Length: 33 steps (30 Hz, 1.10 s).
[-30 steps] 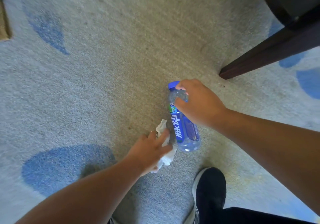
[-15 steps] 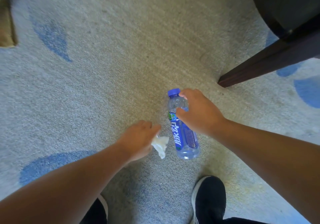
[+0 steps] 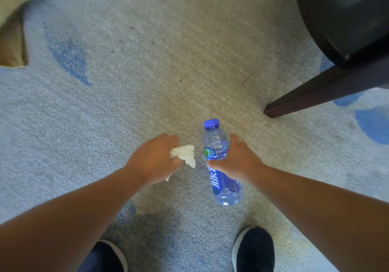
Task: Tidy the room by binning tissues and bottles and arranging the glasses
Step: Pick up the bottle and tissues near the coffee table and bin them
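Shoes (image 3: 252,248) planted on carpet (image 3: 147,82), nearest. Both forearms reached forward, hands apart. Left hand (image 3: 153,160) was closed round the crumpled tissue (image 3: 184,155): soft, near weightless, any pinch would serve. Right hand (image 3: 235,160) wrapped the bottle (image 3: 226,189) at its label over mid-carpet, cap pointing away; judged light, thin-walled and smooth, best gripped mid-body. Whether it was lifted, unclear. Chair leg (image 3: 315,95) stood beyond.

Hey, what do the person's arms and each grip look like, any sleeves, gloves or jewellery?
The left forearm and right forearm are bare as far as the frame shows, with no sleeve in view. The left grip and right grip are bare hands: no gloves, rings, watch or wristband visible.
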Motion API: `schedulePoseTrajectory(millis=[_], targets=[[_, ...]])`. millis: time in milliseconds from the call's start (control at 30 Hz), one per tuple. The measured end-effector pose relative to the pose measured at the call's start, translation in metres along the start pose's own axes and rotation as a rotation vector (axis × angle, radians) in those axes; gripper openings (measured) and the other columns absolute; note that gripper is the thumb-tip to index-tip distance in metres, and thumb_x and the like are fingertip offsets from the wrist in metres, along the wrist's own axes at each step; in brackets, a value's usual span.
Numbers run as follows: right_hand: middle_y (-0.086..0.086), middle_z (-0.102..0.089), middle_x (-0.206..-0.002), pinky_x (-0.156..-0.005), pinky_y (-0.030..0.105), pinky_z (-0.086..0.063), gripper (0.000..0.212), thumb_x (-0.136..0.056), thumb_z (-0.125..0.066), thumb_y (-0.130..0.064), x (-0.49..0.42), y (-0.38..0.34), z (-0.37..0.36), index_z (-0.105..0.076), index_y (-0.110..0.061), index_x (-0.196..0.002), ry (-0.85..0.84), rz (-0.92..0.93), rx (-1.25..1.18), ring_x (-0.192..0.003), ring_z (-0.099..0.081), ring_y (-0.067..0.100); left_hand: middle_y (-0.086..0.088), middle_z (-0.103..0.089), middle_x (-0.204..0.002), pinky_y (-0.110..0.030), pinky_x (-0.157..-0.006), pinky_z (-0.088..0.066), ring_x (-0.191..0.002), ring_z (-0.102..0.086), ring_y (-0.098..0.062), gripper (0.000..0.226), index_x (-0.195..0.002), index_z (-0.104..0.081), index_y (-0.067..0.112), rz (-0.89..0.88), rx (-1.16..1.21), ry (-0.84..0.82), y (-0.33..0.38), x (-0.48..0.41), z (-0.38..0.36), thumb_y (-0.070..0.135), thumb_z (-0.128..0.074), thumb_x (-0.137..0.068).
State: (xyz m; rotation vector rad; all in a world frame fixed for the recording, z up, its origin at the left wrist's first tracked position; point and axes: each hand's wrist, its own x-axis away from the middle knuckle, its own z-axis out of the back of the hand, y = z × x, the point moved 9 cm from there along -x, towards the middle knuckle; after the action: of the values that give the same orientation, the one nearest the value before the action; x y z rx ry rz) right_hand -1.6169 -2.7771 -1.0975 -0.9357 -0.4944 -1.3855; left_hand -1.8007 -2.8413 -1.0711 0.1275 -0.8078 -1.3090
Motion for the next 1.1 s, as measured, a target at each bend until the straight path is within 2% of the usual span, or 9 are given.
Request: schedulePoseTrajectory(millis=[200, 433, 500, 567, 667, 733, 867, 967, 1100], targets=[[0.002, -0.056, -0.115, -0.082, 0.043, -0.055, 0.087, -0.059, -0.081, -0.055, -0.007, 0.001, -0.015, -0.033, -0.028, -0.126, -0.016, -0.038, -0.060, -0.097, -0.063, 0.023, 0.010, -0.049, -0.078, -0.029, -0.059, -0.037, -0.069, -0.049, -0.009, 0.041, -0.087, -0.047, 0.028, -0.008, -0.084, 0.017, -0.001, 0.003, 0.002, 0.068, -0.040, -0.086], [0.002, -0.057, -0.110, -0.077, 0.037, -0.054, 0.071, -0.067, -0.080, -0.039, -0.011, -0.002, -0.016, -0.034, -0.025, -0.120, 0.024, -0.029, -0.113, -0.092, -0.063, 0.023, 0.008, -0.054, -0.076, -0.029, -0.054, -0.036, -0.066, -0.054, -0.014, 0.017, -0.110, -0.049, 0.023, -0.015, -0.002, 0.033, -0.005, 0.002, 0.003, 0.031, -0.041, -0.097], [0.002, -0.058, -0.109, -0.075, 0.037, -0.054, 0.071, -0.069, -0.080, -0.037, -0.010, -0.006, -0.012, -0.034, -0.025, -0.121, 0.026, -0.007, -0.139, -0.091, -0.064, 0.022, 0.010, -0.056, -0.089, -0.029, -0.059, -0.040, -0.072, -0.056, -0.013, 0.024, -0.120, -0.048, 0.028, 0.007, 0.052, 0.039, -0.008, 0.002, 0.005, 0.025, -0.043, -0.097], [0.000, -0.059, -0.107, -0.071, 0.034, -0.053, 0.068, -0.070, -0.080, -0.036, -0.007, -0.013, -0.004, -0.034, -0.026, -0.120, 0.034, 0.021, -0.182, -0.088, -0.064, 0.019, 0.012, -0.053, -0.098, -0.026, -0.061, -0.040, -0.078, -0.055, -0.013, 0.023, -0.112, -0.055, 0.030, 0.033, 0.060, 0.055, -0.011, -0.001, 0.013, 0.020, -0.044, -0.095], [-0.004, -0.060, -0.101, -0.062, 0.027, -0.047, 0.063, -0.072, -0.080, -0.036, 0.004, -0.031, 0.017, -0.035, -0.028, -0.116, 0.064, 0.067, -0.225, -0.081, -0.063, 0.012, 0.010, -0.054, -0.081, -0.023, -0.053, -0.031, -0.071, -0.054, -0.013, 0.015, -0.078, -0.051, 0.026, 0.109, 0.073, 0.090, -0.010, -0.004, 0.040, 0.018, -0.046, -0.091], [-0.007, -0.059, -0.097, -0.058, 0.024, -0.041, 0.060, -0.072, -0.079, -0.036, 0.020, -0.047, 0.035, -0.035, -0.028, -0.112, 0.082, 0.097, -0.251, -0.077, -0.060, 0.007, 0.005, -0.055, -0.067, -0.024, -0.049, -0.030, -0.060, -0.053, -0.012, 0.019, -0.070, -0.047, 0.024, 0.138, 0.098, 0.112, -0.003, 0.000, 0.064, 0.024, -0.049, -0.089], [-0.009, -0.059, -0.095, -0.061, 0.025, -0.041, 0.056, -0.070, -0.078, -0.035, 0.073, -0.083, 0.077, -0.037, -0.030, -0.108, 0.112, 0.147, -0.315, -0.079, -0.060, 0.007, 0.003, -0.055, -0.065, -0.027, -0.050, -0.030, -0.061, -0.051, -0.010, 0.033, -0.073, -0.054, 0.019, 0.130, 0.030, 0.169, 0.031, 0.025, 0.124, 0.046, -0.048, -0.092], [-0.010, -0.058, -0.093, -0.056, 0.019, -0.036, 0.053, -0.074, -0.077, -0.029, 0.130, -0.116, 0.114, -0.037, -0.029, -0.109, 0.094, 0.203, -0.361, -0.075, -0.057, 0.000, 0.004, -0.051, -0.058, -0.028, -0.050, -0.029, -0.057, -0.049, -0.014, 0.038, -0.064, -0.047, 0.023, 0.148, 0.009, 0.193, 0.060, 0.056, 0.175, 0.040, -0.042, -0.098], [-0.012, -0.059, -0.091, -0.059, 0.018, -0.039, 0.051, -0.075, -0.077, -0.026, 0.217, -0.151, 0.172, -0.038, -0.031, -0.108, 0.091, 0.249, -0.436, -0.076, -0.059, 0.001, 0.004, -0.044, -0.053, -0.029, -0.047, -0.025, -0.052, -0.045, -0.017, 0.019, -0.078, -0.047, 0.023, 0.170, -0.011, 0.193, 0.105, 0.108, 0.251, 0.030, -0.044, -0.096]])
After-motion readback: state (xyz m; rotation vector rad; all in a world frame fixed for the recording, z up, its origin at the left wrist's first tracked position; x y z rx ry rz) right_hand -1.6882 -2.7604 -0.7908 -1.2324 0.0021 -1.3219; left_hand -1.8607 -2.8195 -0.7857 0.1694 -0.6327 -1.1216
